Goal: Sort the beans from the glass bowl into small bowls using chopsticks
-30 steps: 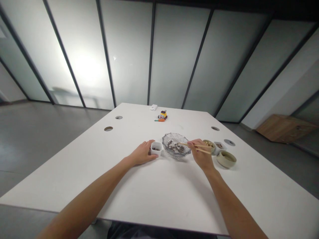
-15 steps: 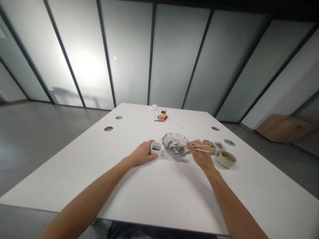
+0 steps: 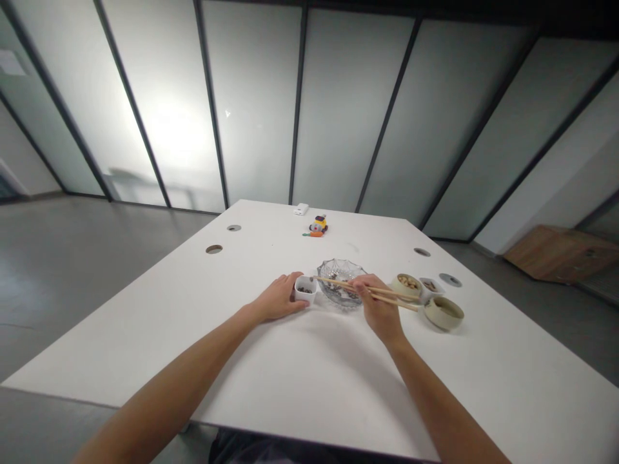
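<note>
Approx. partway, I'd judge; some dark bean-like bits [image 3: 305, 290] sit in the white square cup [image 3: 305, 299], others lie in the cut-glass bowl [image 3: 329, 266] just beside it; L hand [image 3: 279, 299] has its grip part-curled round the cup; R hand [image 3: 380, 312] has its grip closed on wooden chopsticks [image 3: 333, 281], tips apparently w/ one bit at cup's rim; all on/above white tabletop [image 3: 294, 380].

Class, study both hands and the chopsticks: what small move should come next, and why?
I'd suggest the right hand ease the chopsticks slightly further over the white cup: their tips, apparently gripping a dark piece, appear near its rim, the left hand holds it, and similar dark bits lie inside.
</note>
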A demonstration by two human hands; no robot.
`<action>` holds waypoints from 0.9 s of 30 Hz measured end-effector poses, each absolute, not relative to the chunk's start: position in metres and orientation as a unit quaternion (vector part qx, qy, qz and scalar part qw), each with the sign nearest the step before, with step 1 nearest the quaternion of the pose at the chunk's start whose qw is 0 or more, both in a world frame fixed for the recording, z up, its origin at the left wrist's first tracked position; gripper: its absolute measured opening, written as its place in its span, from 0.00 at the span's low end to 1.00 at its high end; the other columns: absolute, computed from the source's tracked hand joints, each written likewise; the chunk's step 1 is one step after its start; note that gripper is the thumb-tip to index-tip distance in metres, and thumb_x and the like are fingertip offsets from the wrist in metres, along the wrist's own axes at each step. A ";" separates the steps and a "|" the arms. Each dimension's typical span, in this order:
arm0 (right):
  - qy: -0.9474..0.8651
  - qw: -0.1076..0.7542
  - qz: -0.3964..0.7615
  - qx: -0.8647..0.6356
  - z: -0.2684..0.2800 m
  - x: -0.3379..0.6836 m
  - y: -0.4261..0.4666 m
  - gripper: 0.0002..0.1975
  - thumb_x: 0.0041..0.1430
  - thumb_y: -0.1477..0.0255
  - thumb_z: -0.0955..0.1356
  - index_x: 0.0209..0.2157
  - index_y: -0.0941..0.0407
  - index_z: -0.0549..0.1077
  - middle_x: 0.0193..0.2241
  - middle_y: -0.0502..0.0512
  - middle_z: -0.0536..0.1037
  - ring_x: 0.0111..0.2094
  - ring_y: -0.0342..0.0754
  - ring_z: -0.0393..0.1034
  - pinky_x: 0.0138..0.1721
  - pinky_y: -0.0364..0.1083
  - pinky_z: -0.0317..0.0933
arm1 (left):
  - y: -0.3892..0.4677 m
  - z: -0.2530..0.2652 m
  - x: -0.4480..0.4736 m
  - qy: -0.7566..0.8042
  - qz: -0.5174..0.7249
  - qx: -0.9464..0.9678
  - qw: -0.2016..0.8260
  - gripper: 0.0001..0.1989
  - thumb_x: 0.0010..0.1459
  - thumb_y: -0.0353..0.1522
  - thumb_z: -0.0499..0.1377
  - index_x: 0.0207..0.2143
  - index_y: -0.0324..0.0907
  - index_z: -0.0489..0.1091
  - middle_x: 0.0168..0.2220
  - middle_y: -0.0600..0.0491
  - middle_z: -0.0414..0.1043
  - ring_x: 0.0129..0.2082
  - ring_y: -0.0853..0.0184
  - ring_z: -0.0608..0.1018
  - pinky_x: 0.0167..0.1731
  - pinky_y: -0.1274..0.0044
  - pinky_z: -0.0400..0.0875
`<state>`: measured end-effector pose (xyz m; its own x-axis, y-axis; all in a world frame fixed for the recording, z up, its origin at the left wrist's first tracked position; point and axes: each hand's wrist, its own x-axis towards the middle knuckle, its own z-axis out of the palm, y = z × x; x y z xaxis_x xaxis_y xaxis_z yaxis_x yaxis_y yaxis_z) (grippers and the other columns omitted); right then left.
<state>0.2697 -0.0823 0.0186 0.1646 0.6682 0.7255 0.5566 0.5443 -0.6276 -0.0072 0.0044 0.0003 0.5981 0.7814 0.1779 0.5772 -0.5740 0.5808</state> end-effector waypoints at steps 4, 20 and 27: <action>-0.638 0.597 0.018 -0.485 0.014 0.275 -0.079 0.27 0.76 0.44 0.68 0.35 0.50 0.84 0.34 0.59 0.86 0.37 0.57 0.81 0.40 0.55 0.77 | 0.005 -0.001 -0.008 0.395 0.218 0.859 0.242 0.34 0.62 0.45 0.68 0.68 0.47 0.68 0.57 0.42 0.80 0.58 0.43 0.82 0.58 0.57 0.77; -0.665 0.559 0.019 -0.495 -0.014 0.297 -0.054 0.30 0.74 0.41 0.68 0.35 0.53 0.85 0.34 0.58 0.85 0.36 0.54 0.79 0.40 0.53 0.76 | 0.010 -0.006 -0.007 0.381 0.226 0.864 0.239 0.34 0.63 0.45 0.70 0.67 0.46 0.69 0.60 0.40 0.79 0.60 0.44 0.80 0.61 0.56 0.75; -0.673 0.556 -0.012 -0.487 -0.011 0.302 -0.059 0.27 0.77 0.45 0.68 0.35 0.52 0.84 0.34 0.58 0.84 0.36 0.54 0.79 0.40 0.53 0.76 | 0.009 -0.005 -0.007 0.386 0.221 0.864 0.237 0.33 0.63 0.44 0.70 0.67 0.46 0.69 0.58 0.41 0.80 0.59 0.45 0.81 0.60 0.57 0.76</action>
